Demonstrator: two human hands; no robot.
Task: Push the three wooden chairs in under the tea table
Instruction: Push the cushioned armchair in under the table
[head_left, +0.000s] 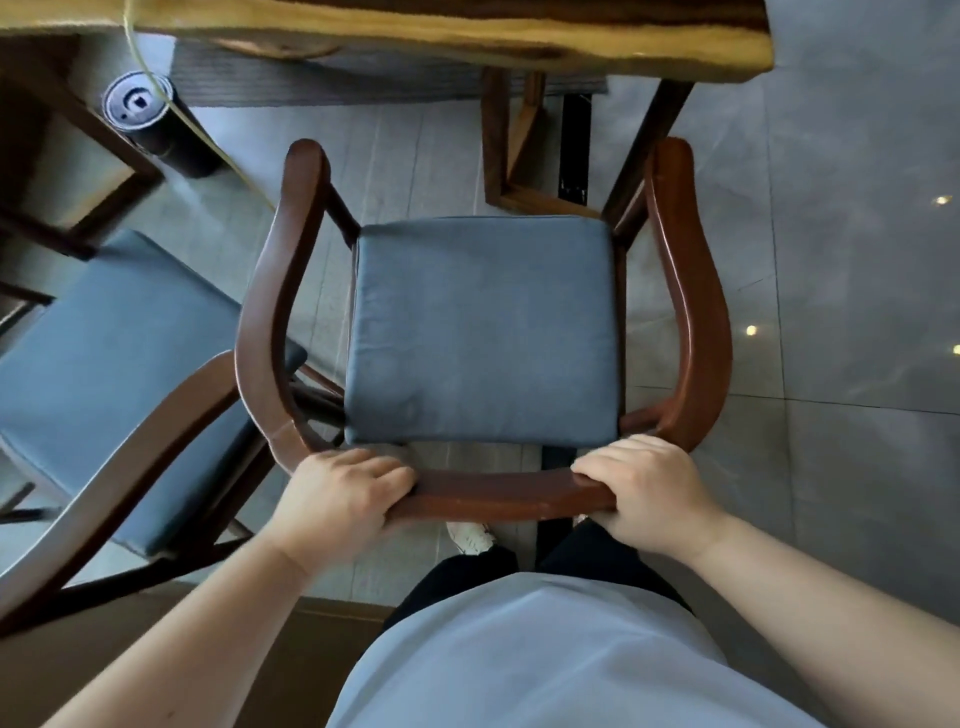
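At the lower centre of the frame, my left hand (345, 496) and right hand (647, 488) clench the curved back rail of the wooden chair (483, 332), its blue seat still short of the tea table (467, 36) edge along the top. I judge three risks: the armrest tips may strike the slab's underside, the right front leg may catch the table leg (511, 150) at upper centre, and the neighbouring chair (104, 364) at left, touching the armrest, may snag.

Two wooden chairs (691, 312) (119, 364), perhaps a third (62, 171); one table (467, 36); one black cylinder (150, 119); two hands (343, 499) (649, 488).
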